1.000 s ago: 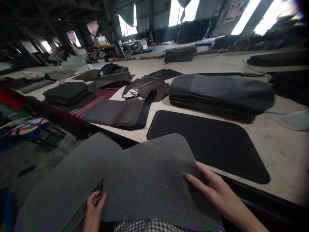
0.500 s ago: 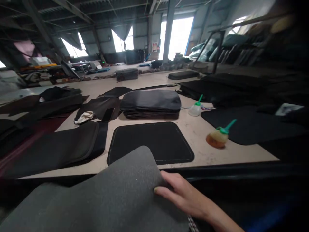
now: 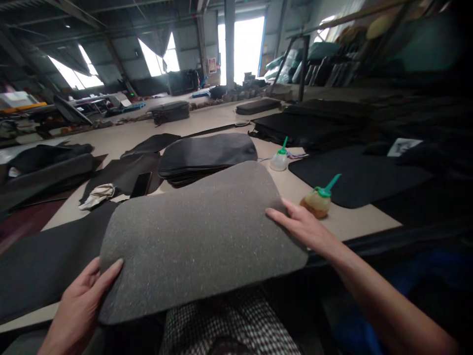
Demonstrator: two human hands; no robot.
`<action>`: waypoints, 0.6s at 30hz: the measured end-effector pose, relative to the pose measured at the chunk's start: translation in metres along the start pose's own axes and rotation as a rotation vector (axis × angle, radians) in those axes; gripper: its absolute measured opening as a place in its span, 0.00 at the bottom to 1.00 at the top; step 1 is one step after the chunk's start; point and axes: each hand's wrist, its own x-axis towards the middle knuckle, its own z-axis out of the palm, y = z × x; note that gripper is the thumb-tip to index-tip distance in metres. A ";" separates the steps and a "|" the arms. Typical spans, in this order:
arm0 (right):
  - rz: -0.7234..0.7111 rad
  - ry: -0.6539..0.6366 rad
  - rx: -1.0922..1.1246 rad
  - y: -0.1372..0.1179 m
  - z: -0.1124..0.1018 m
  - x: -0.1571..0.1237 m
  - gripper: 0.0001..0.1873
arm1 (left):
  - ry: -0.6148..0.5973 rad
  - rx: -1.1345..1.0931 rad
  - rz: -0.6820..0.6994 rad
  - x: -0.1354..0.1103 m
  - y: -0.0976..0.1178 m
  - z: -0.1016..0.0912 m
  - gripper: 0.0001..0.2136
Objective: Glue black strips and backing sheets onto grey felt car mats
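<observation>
Between my two hands hangs a grey speckled sheet [image 3: 195,236] with rounded corners, tilted over the table's front edge. My left hand [image 3: 83,296] grips its left end, thumb on top and fingers behind. At the right end my right hand [image 3: 301,224] pinches the edge the same way. Behind the sheet lies a stack of black rounded panels [image 3: 209,153], partly covered by it. An amber-filled squeeze bottle [image 3: 318,202] with a green spout stands just beyond my right hand. The dark panel seen earlier on the table is hidden under the sheet.
A clear bottle [image 3: 279,160] with a green spout stands farther back. To the left are a phone [image 3: 141,185], a crumpled white cloth [image 3: 98,196] and a dark folded sheet [image 3: 48,261]. More black sheets [image 3: 358,175] cover the right side of the table [image 3: 369,219].
The grey sheet has come up and now spans the space before me, covering the dark panel. My left hand has come into view on its left end. The camera view has turned right.
</observation>
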 end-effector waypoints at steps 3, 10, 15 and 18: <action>0.016 0.058 0.086 0.032 -0.004 0.025 0.23 | -0.164 0.006 -0.003 0.036 -0.001 0.034 0.30; 0.018 0.055 0.237 0.079 0.002 0.036 0.39 | -0.286 0.184 0.089 0.062 -0.020 0.057 0.30; 0.024 0.114 0.179 0.078 0.008 0.034 0.39 | -0.257 0.220 0.126 0.063 -0.021 0.059 0.30; 0.063 0.134 0.177 0.069 0.009 0.033 0.40 | -0.247 0.201 0.091 0.062 -0.014 0.057 0.30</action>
